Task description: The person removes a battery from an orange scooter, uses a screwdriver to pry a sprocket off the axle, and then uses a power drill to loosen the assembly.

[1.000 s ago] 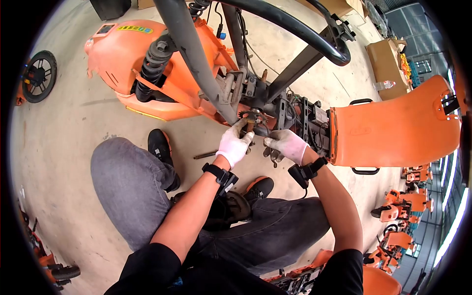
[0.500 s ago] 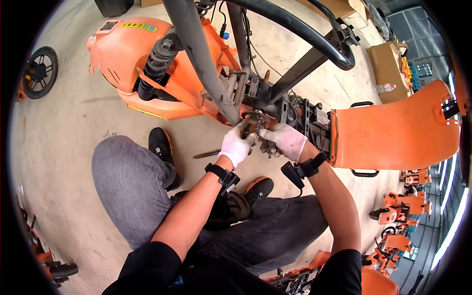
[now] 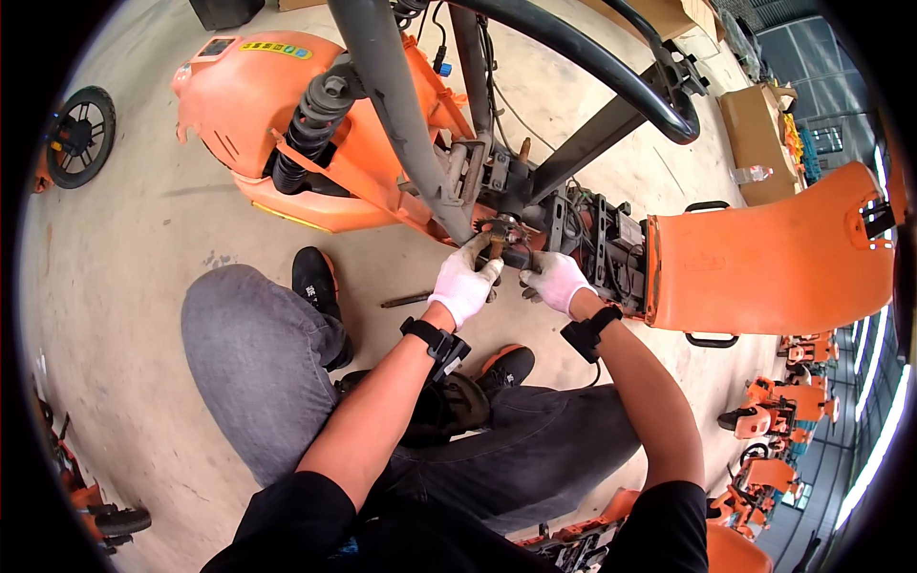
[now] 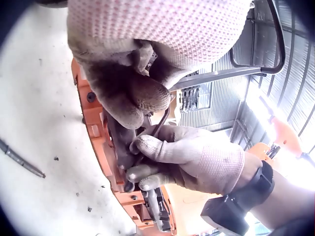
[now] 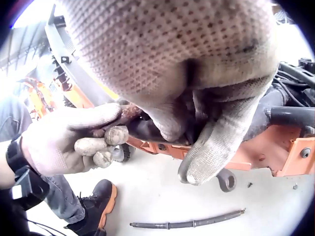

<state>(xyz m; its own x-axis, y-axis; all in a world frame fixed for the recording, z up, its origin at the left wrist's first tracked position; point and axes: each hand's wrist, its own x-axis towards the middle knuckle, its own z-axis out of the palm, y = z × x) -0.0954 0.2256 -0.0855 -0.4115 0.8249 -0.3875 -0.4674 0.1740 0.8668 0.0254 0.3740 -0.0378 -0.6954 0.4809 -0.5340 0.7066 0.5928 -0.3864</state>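
Observation:
In a white glove, my left hand (image 3: 463, 286) grips a rusty brown shaft (image 5: 130, 114) just below a dark toothed sprocket (image 3: 514, 231) on the scooter's frame (image 3: 406, 143). Close to its right, my gloved right hand (image 3: 557, 283) pinches a dark ring spanner between thumb and fingers. One ring end (image 5: 227, 181) pokes out below the fingers in the right wrist view, and its slim curved handle (image 4: 163, 121) shows in the left wrist view. The spanner's other end is hidden. A dark stepped rod (image 3: 406, 300) lies on the floor to the left.
The orange front body (image 3: 287, 115) with its black shock absorber (image 3: 323, 119) stands left. An orange panel (image 3: 764, 253) extends right. A black curved tube (image 3: 592, 57) arches above. Cardboard boxes (image 3: 755, 134) and a loose wheel (image 3: 81, 137) stand farther off.
The right hand moved in against the left hand's fingers, then drew back to the right, still holding the spanner. The left hand stays on the rusty shaft.

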